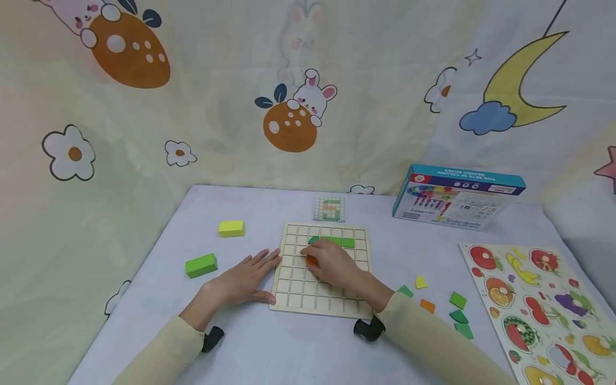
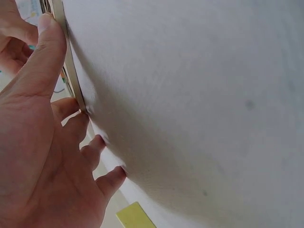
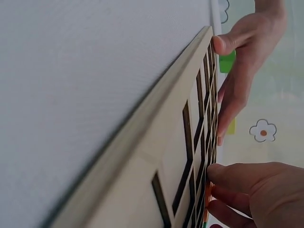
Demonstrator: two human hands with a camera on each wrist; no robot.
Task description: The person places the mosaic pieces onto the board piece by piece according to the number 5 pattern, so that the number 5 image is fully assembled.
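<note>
A pale wooden grid board lies on the white table. My left hand steadies its left side, fingers spread and nearly straight; the left wrist view puts the thumb against the frame. Over the upper middle of the grid, my right hand pinches an orange piece, partly hidden by the fingers. Seen from the right wrist, the thumb and fingers are right at the grid. A row of green pieces sits in an upper row of squares, just beyond the right hand.
Behind the board lies a small pattern card. A yellow block and a green block stand at left. Several loose pieces, including an orange square, are at right, near a fruit picture sheet. A box stands behind.
</note>
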